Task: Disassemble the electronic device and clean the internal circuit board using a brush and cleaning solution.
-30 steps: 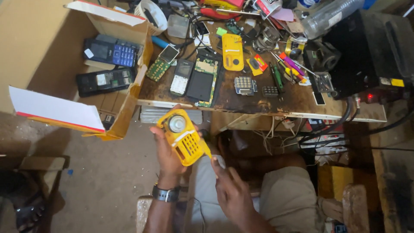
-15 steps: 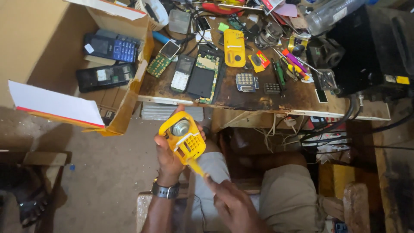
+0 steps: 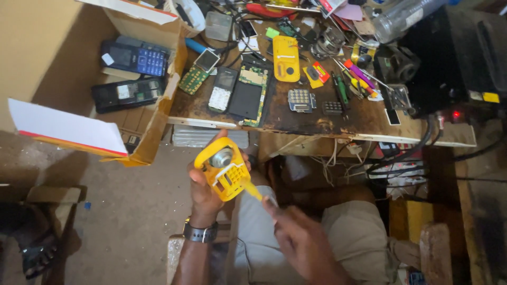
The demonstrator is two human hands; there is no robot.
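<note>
Below cluttered workbench (image 3: 322, 124), dusty floor (image 3: 127, 221); possibly concrete

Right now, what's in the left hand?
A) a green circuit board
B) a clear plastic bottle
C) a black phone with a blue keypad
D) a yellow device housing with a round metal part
D: the left hand grips the yellow housing over the lap, while the right hand brings a yellow-handled tool up to it.

Two yellow phone housings: one (image 3: 222, 169) at six o'clock, one (image 3: 285, 58) at twelve on the tabletop (image 3: 317, 119). Two dark phones (image 3: 136, 58) in the cardboard box (image 3: 158, 113) at ten. One clear bottle (image 3: 404, 16) at one o'clock.
</note>
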